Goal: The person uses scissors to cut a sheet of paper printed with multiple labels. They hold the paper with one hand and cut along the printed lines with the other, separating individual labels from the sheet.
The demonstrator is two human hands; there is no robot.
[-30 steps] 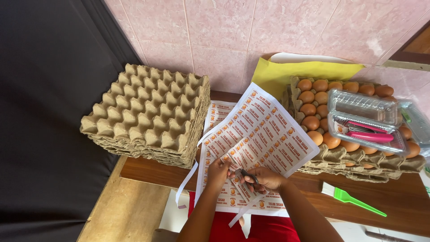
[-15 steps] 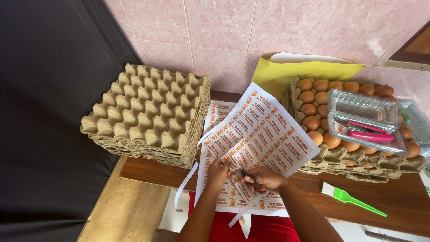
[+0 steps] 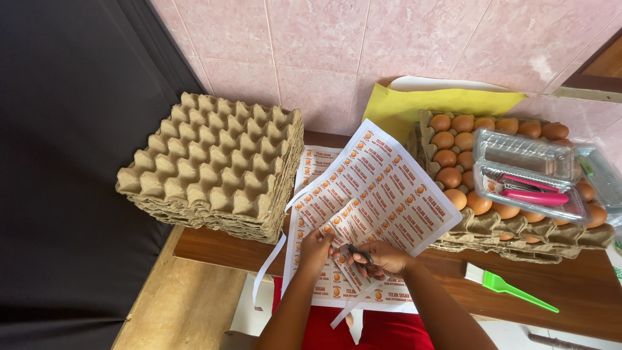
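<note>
I judged the step in hand to be cutting a printed label sheet (image 3: 379, 194) into strips. The sheet lay tilted across the middle of the wooden table (image 3: 570, 291), over a second flat sheet (image 3: 317, 165), its near corner drawn down to the hands. My left hand (image 3: 315, 249) pinched that near edge, fingers pressed together on the paper. My right hand (image 3: 383, 256) was closed around a small pair of dark scissors (image 3: 358, 251), fingers curled through the handles; I could not tell how far the blades stood apart. Cut white strips (image 3: 269, 269) hung off the near edge of the table.

As I read it, the next move called for holding the sheet taut and keeping the blades between two rows of labels, so that none was clipped.

To the far left stood a stack of empty cardboard egg trays (image 3: 214, 168), nothing in the cups. To the right, another stack of trays (image 3: 518, 227) held brown eggs (image 3: 453, 159) in its top layer. On those eggs rested a clear plastic box (image 3: 528, 172) with pink-handled tools inside, beside more clear boxes at the right edge. A yellow paper (image 3: 427, 104) leaned on the tiled wall behind, and a green-handled brush (image 3: 508, 286) lay on the table near right.
</note>
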